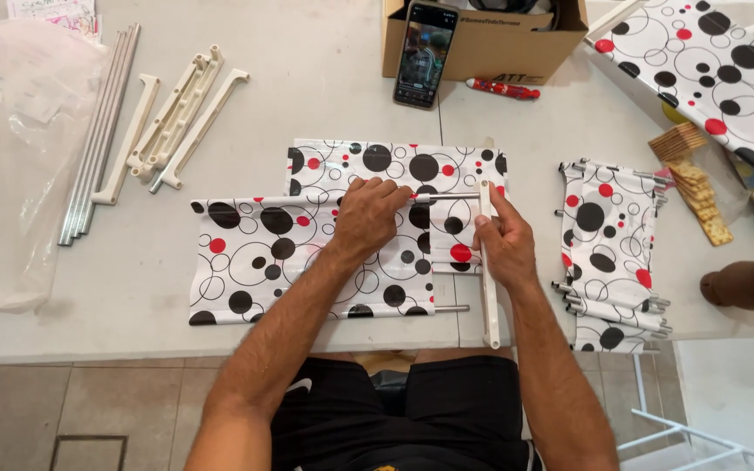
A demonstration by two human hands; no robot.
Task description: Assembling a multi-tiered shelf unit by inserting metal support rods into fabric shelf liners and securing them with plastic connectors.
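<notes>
Pale tiled floor shows below the edge of a broad white counter (pixel 325 78), which carries everything in view. Largest on it is the spotted fabric panel (pixel 255 262), white with black and red circles, lying flat in front of the person with a second like panel (pixel 394 166) partly under it; it looks thin, limp and somewhat slick, so it would likely sag and slide if lifted by the cloth alone and is better taken where a rod stiffens its hem. To the right lies a bundle of rolled spotted panels (pixel 613 253) with rod ends poking out, and a bigger piece of the same cloth (pixel 709 70) at the far right corner. A cardboard box (pixel 482 39) stands at the back with a phone (pixel 423 54) leaning on it. At left are a clear plastic bag (pixel 10 174), long metal rods (pixel 98 131) and cream plastic brackets (pixel 176 118). The left hand (pixel 366 218) rests on the panel, its grip pinching the thin metal rod (pixel 447 198) that runs out of the hem; the rod looks light, rigid and smooth, best held close to its free end. The right hand (pixel 503 244) is closed around the cream plastic bar (pixel 488 279), stiff and light, held near its upper end where the rod tip meets it.
</notes>
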